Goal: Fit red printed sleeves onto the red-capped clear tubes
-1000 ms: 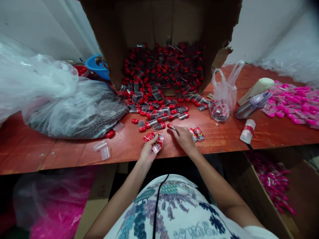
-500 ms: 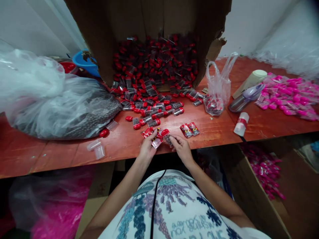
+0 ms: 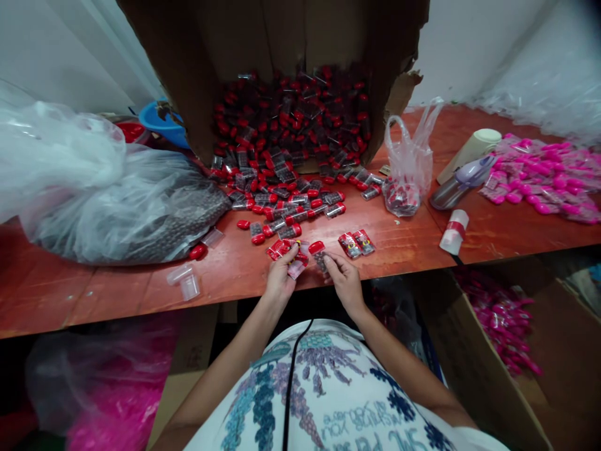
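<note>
Left hand (image 3: 280, 279) and right hand (image 3: 347, 285) are working over a red table's (image 3: 126, 282) near edge
Left fingers are clamping printed wrappers (image 3: 278, 249), right fingers pinching a red-capped clear container (image 3: 317, 248) of dark contents (image 3: 321, 259) just right of them; at far centre a carton (image 3: 188, 62) is holding similar containers (image 3: 291, 119), while at left a clear bag (image 3: 89, 156) is holding dark beads (image 3: 188, 216)

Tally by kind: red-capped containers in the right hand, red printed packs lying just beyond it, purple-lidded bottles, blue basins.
Red-capped container in the right hand: 1
Red printed packs beyond it: 2
Purple-lidded bottle: 1
Blue basin: 1
Total: 5
</note>
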A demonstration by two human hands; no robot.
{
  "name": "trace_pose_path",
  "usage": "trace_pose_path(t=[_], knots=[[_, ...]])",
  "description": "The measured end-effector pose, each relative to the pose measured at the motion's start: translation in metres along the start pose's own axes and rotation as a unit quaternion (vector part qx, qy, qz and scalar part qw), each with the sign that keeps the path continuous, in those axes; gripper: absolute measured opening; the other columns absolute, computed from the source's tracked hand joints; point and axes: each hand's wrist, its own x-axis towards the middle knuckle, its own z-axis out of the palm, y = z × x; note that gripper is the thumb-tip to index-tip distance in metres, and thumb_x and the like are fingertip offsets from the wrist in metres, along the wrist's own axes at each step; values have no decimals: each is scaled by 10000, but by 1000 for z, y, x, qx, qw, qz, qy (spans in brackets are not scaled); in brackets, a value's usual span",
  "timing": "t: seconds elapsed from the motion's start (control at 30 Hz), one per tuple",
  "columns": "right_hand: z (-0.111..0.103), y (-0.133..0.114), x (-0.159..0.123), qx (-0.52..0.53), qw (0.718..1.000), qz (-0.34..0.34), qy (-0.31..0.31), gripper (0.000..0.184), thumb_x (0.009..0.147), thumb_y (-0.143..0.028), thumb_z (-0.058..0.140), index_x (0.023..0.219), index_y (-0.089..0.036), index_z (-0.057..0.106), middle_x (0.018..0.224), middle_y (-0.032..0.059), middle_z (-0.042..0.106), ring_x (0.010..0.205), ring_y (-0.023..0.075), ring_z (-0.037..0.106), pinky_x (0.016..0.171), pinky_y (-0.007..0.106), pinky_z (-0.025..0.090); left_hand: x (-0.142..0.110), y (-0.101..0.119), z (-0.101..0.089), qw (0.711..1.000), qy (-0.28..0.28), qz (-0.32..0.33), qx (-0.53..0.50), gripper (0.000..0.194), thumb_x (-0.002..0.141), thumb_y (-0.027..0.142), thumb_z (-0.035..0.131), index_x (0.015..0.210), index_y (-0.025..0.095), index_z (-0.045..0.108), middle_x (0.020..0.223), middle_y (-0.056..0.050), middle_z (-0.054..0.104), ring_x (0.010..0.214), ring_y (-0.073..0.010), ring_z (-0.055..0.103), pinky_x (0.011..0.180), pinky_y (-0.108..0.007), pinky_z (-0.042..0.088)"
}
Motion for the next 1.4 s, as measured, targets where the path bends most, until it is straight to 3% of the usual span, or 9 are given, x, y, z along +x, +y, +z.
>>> trace_pose_path(t=[0.4, 0.77, 1.0, 1.17, 1.4], knots=[[-4, -2, -5, -26, 999, -6, -20, 380, 802, -432, 582, 1063, -173, 678, 827, 40, 694, 596, 131, 582, 494, 227, 503, -4, 2, 4, 999, -14, 13, -36, 112, 737, 28, 645, 800, 121, 651, 746, -59, 709, 653, -148, 672, 662, -263, 558], [-2, -1, -5, -7, 1000, -7, -10, 358, 811, -430, 575, 1032, -169, 681, 761, 25, 672, 536, 114, 550, 488, 229, 491, -13, -2, 6, 999, -14, 23, 22, 142, 662, 63, 718, 777, 121, 657, 723, -42, 708, 629, -142, 667, 653, -264, 558], [-3, 1, -8, -20, 999, -17, -37, 362, 810, -416, 587, 1077, -186, 666, 824, 33, 691, 621, 130, 596, 495, 209, 496, -15, -2, 4, 994, -65, 67, 61, 251, 565, 133, 799, 773, 122, 659, 726, -24, 702, 629, -148, 657, 663, -289, 545], [-6, -3, -6, -25, 997, -21, -68, 368, 798, -397, 608, 1108, -205, 663, 926, 30, 702, 663, 131, 613, 533, 215, 515, -20, 1, 5, 977, -111, 139, 117, 279, 547, 120, 806, 782, 141, 657, 713, 4, 681, 616, -122, 630, 648, -253, 521], [-11, -10, -8, -43, 994, -30, -95, 357, 809, -399, 598, 1109, -220, 673, 936, 21, 705, 683, 137, 617, 576, 233, 529, -21, 0, 7, 960, -122, 207, 146, 270, 552, 128, 799, 781, 149, 656, 708, 10, 657, 620, -112, 605, 636, -243, 514]])
